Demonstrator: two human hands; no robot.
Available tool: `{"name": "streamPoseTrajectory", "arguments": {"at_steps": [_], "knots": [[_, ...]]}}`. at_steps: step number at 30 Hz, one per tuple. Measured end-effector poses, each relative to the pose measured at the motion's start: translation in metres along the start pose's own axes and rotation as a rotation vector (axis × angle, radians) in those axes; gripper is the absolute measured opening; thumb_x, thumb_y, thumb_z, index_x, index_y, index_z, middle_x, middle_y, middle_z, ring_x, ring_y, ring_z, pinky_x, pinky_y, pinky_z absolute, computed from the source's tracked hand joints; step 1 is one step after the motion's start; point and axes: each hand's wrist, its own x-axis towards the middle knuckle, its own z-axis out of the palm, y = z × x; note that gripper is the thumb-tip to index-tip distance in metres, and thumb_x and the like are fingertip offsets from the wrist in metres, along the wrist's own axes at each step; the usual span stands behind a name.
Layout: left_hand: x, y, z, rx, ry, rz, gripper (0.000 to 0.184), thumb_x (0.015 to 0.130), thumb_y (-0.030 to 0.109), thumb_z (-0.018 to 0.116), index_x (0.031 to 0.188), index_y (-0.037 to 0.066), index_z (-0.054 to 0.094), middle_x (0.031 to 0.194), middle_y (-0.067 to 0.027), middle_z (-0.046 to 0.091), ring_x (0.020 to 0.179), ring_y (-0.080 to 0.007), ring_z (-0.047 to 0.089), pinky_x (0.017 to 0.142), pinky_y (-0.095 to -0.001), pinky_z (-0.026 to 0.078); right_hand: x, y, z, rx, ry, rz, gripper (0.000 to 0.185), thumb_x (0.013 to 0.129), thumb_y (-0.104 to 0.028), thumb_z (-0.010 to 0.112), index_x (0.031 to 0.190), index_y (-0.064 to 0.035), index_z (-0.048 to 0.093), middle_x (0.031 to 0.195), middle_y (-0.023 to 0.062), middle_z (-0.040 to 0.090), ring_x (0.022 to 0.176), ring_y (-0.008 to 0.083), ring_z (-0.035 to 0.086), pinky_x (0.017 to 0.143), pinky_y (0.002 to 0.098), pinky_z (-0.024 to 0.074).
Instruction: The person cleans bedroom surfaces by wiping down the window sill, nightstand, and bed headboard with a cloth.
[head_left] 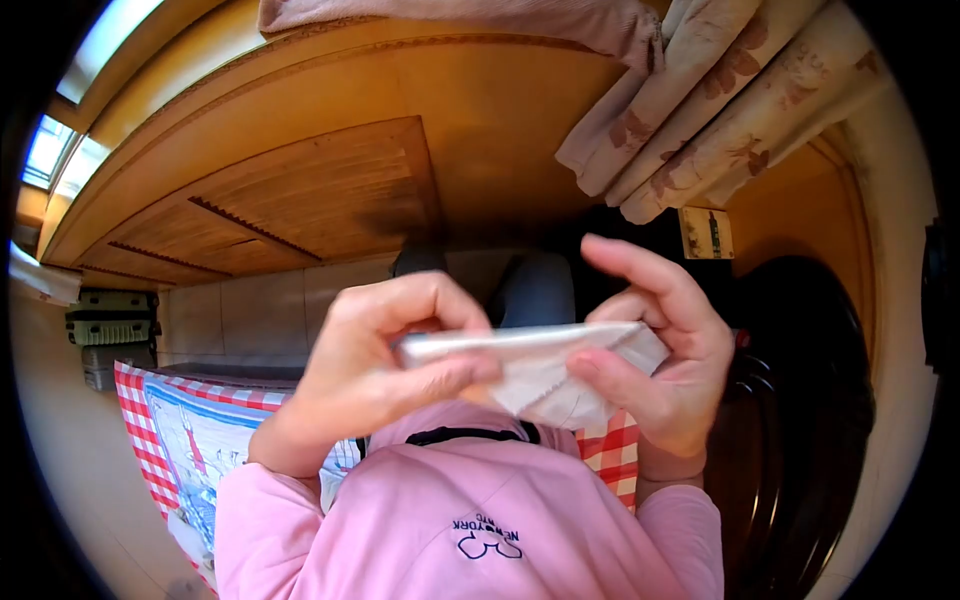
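Note:
A white folded sheet (545, 375), paper or thin cloth, is stretched between my hands above my lap; blur hides its exact kind. My left hand (395, 345) pinches its left end, with the thumb on the near side and the fingers curled behind. At the right end, my right hand (665, 345) presses its thumb onto the sheet. The right index finger is raised off it, while other fingers sit behind, partly hidden. A thin line resembling a seam or crease runs across the right part of the sheet.
A wooden panel (500, 130) stands ahead, with a pink cloth (480, 15) on top and a flowered curtain (730, 110) at right. A red-checked cloth (150, 440) lies left, near stacked suitcases (112, 320). A small box (707, 233) and dark glossy furniture (810, 390) are at right.

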Motion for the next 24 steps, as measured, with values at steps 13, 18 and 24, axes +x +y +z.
{"name": "streamPoseTrajectory", "arguments": {"at_steps": [13,18,24], "knots": [[-0.020,0.007,0.062,-0.594,0.093,0.925,0.015,0.085,0.001,0.075,0.098,-0.006,0.071,0.095,-0.0203,0.070,0.080,-0.0310,0.073,0.069,-0.0356,0.062,0.010,-0.030,-0.002,0.616,-0.648,-0.262,0.021,0.084,-0.017,0.077,0.094,0.0017,0.077,0.081,0.0215,0.071,0.069,0.0334,0.070,0.066,0.0363,0.0575],[-0.050,-0.021,0.010,-0.616,-0.260,0.706,0.006,0.089,0.000,0.066,0.089,-0.006,0.068,0.082,-0.0145,0.070,0.066,-0.0235,0.067,0.059,-0.0303,0.056,0.026,-0.012,0.003,0.795,-0.850,-0.181,0.023,0.101,-0.013,0.056,0.089,-0.0011,0.071,0.078,0.0034,0.069,0.082,0.0221,0.071,0.076,0.0341,0.0548],[-0.049,-0.001,0.012,-0.270,-0.131,0.783,0.021,0.079,0.004,0.076,0.098,0.012,0.075,0.086,-0.0069,0.066,0.064,-0.0176,0.061,0.057,-0.0288,0.046,0.006,-0.010,0.030,0.719,-0.524,-0.054,0.024,0.093,-0.016,0.066,0.102,0.0050,0.072,0.099,0.0225,0.070,0.084,0.0289,0.066,0.073,0.0479,0.0463]]}}
